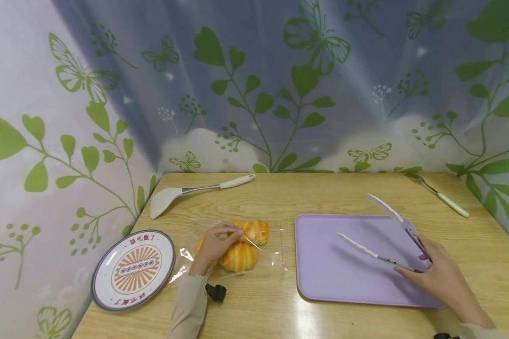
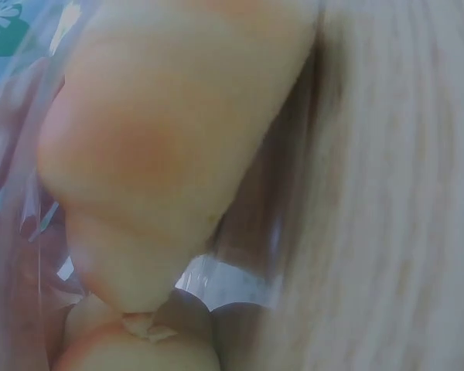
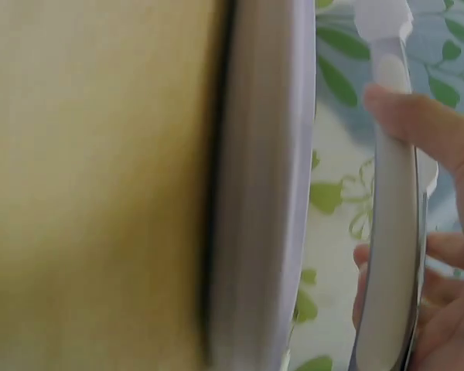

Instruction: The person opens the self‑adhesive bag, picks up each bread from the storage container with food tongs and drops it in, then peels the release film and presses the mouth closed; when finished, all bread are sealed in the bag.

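Several golden bread rolls (image 1: 239, 257) lie in a clear plastic bag (image 1: 273, 256) left of the table's middle. My left hand (image 1: 215, 242) reaches over them, its thumb and fingertips pinching the film; part of the rolls is hidden beneath it. A pale bread roll (image 2: 162, 139) fills much of the left wrist view, close to the wood surface. In my right hand (image 1: 443, 273) are metal tongs (image 1: 392, 261) with white scalloped tips, their arms spread wide above a lilac tray (image 1: 322, 282). The right wrist view shows the thumb along one arm of the tongs (image 3: 394, 232).
A white plate (image 1: 103, 278) with an orange design stands at the left edge. Behind it lies a white spatula (image 1: 165, 200) with a metal shank. At the back right is a green-handled fork (image 1: 451, 204). Leaf-patterned curtains (image 1: 254, 141) hang behind the wooden table (image 1: 271, 193).
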Demonstrator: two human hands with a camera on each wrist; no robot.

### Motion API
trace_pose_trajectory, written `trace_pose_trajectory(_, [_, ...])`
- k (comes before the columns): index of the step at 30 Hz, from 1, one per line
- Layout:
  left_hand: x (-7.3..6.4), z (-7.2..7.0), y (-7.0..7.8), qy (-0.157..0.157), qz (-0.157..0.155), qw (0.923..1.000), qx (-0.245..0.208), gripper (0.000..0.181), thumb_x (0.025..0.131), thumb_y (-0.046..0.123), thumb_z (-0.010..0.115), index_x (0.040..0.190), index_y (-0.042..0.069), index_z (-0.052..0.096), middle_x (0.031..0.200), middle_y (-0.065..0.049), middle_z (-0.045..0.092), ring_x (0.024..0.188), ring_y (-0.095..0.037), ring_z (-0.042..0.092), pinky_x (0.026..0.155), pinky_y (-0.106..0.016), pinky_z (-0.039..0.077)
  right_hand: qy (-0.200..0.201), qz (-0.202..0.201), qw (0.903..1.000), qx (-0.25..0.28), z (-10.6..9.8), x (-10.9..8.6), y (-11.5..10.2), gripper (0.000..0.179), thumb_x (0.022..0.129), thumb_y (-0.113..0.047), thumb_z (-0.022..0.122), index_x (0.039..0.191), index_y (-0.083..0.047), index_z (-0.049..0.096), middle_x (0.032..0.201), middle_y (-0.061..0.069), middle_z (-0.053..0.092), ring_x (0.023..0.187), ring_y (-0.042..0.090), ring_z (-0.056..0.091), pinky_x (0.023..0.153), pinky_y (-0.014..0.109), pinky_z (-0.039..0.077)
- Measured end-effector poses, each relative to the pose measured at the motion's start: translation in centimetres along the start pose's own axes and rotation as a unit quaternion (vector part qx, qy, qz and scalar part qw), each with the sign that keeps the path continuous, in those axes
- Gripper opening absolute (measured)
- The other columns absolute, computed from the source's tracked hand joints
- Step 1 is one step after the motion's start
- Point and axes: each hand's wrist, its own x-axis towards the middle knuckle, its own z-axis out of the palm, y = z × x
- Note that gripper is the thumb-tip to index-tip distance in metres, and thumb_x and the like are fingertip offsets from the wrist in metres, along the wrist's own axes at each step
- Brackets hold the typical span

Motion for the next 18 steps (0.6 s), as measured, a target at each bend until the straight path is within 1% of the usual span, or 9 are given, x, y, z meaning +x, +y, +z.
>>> trace_pose_trajectory(3, [0.0, -0.1, 0.0, 0.001, -0.005, 1.0000, 0.000, 0.017, 0.088, 0.010, 0.072, 0.095, -0.005, 0.075, 0.100, -0.018, 0.070, 0.087, 0.000, 0.056, 0.088, -0.029, 0.049, -0.009, 0.049, 0.9988, -0.002, -0.7, -0.5, 1.0, 0.106, 0.076, -0.039, 0.083, 0.146, 0.014, 0.024, 0.125, 0.042, 0.039, 0.097, 0.050, 0.055, 0.069, 0.058, 0.047])
trace_pose_trajectory(5, [0.0, -0.1, 0.1, 0.001, -0.005, 1.0000, 0.000, 0.017, 0.088, 0.010, 0.072, 0.095, -0.005, 0.075, 0.100, -0.019, 0.070, 0.087, 0.000, 0.056, 0.088, -0.030, 0.049, -0.011, 0.077, 0.9970, -0.004, -1.1, -0.7, 1.9, 0.106, 0.079, -0.041, 0.080, 0.145, 0.016, 0.020, 0.124, 0.045, 0.036, 0.098, 0.054, 0.053, 0.070, 0.063, 0.046])
trace_pose_trajectory(9, [0.0, -0.1, 0.1, 0.000, 0.002, 1.0000, 0.000, 0.016, 0.088, 0.009, 0.071, 0.095, -0.005, 0.075, 0.099, -0.020, 0.070, 0.086, 0.001, 0.056, 0.087, -0.029, 0.049, 0.009, 0.102, 0.9948, -0.005, -2.1, -1.1, 3.8, 0.099, 0.081, -0.040, 0.078, 0.138, 0.023, 0.026, 0.118, 0.050, 0.038, 0.101, 0.062, 0.044, 0.073, 0.069, 0.041])
trace_pose_trajectory(12, [0.1, -0.1, 0.1, 0.001, 0.002, 1.0000, -0.001, 0.016, 0.089, 0.009, 0.071, 0.095, -0.005, 0.075, 0.099, -0.020, 0.070, 0.087, 0.000, 0.056, 0.088, -0.028, 0.049, 0.014, 0.133, 0.9910, -0.008, -2.7, -1.6, 5.2, 0.097, 0.083, -0.043, 0.074, 0.133, 0.027, 0.028, 0.117, 0.052, 0.038, 0.107, 0.067, 0.034, 0.081, 0.076, 0.034])
trace_pose_trajectory(14, [0.1, -0.1, 0.1, 0.001, 0.000, 1.0000, -0.001, 0.017, 0.089, 0.010, 0.071, 0.095, -0.005, 0.075, 0.099, -0.019, 0.070, 0.087, 0.000, 0.056, 0.088, -0.028, 0.049, 0.002, 0.169, 0.9855, -0.014, -3.2, -1.9, 6.2, 0.102, 0.084, -0.049, 0.072, 0.134, 0.027, 0.026, 0.120, 0.054, 0.036, 0.108, 0.069, 0.033, 0.084, 0.077, 0.033])
trace_pose_trajectory(16, [0.0, -0.1, 0.1, -0.001, -0.007, 1.0000, -0.002, 0.017, 0.089, 0.010, 0.071, 0.095, -0.005, 0.075, 0.100, -0.019, 0.070, 0.087, 0.000, 0.056, 0.088, -0.029, 0.048, -0.019, 0.208, 0.9777, -0.019, -3.6, -2.2, 7.0, 0.108, 0.084, -0.055, 0.069, 0.134, 0.029, 0.022, 0.123, 0.057, 0.032, 0.110, 0.071, 0.032, 0.087, 0.077, 0.034])
trace_pose_trajectory(18, [0.0, -0.1, 0.1, -0.003, -0.009, 1.0000, -0.001, 0.017, 0.089, 0.010, 0.071, 0.095, -0.005, 0.075, 0.099, -0.019, 0.070, 0.086, 0.000, 0.056, 0.087, -0.029, 0.048, -0.037, 0.254, 0.9663, -0.015, -4.0, -2.4, 7.7, 0.114, 0.083, -0.059, 0.069, 0.134, 0.030, 0.020, 0.125, 0.057, 0.030, 0.112, 0.070, 0.034, 0.091, 0.075, 0.036])
